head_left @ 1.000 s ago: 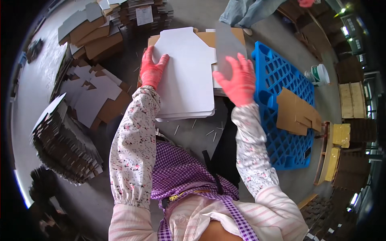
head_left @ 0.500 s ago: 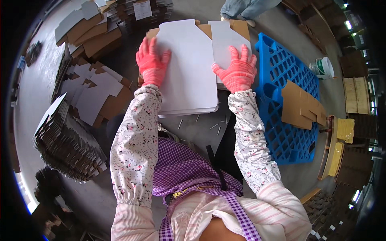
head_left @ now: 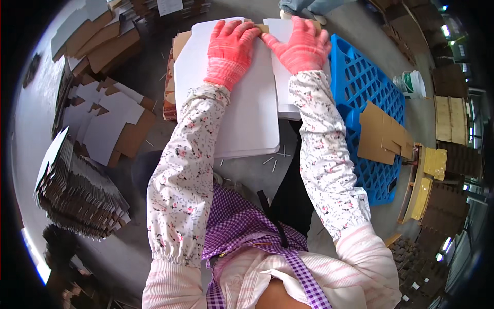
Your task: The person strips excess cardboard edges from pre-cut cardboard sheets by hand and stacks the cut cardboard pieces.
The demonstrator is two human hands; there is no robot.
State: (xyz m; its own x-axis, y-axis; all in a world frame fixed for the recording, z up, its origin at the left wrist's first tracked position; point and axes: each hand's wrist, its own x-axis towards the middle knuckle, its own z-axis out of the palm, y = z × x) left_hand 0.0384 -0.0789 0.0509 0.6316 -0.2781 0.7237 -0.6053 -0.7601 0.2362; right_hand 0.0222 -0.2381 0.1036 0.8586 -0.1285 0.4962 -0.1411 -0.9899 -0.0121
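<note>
Grey concrete warehouse floor (head_left: pixel 36 113) – gloved hands flat on white card

Blue lattice plastic pallet (head_left: pixel 340 110) at right, fanned pile of thin card sheets (head_left: pixel 82 193) at left. Main thing: a stack of large white die-cut cardboard sheets (head_left: pixel 252 116), in front of the person, on brown cardboard (head_left: pixel 180 44). A narrower white cardboard piece (head_left: pixel 284 87) lies just beside it, right.

Left hand (head_left: pixel 230 54), pink-red knit glove, palm down near the far end of the large sheets; fingers extended, clamped on nothing. Right hand (head_left: pixel 302 49), same glove, flat on the narrower piece, thumb spread toward the left hand – no pinch visible. Step looks like pressing or squaring the sheets; next move probably calls for even fingertip pressure along the far edges.
</note>
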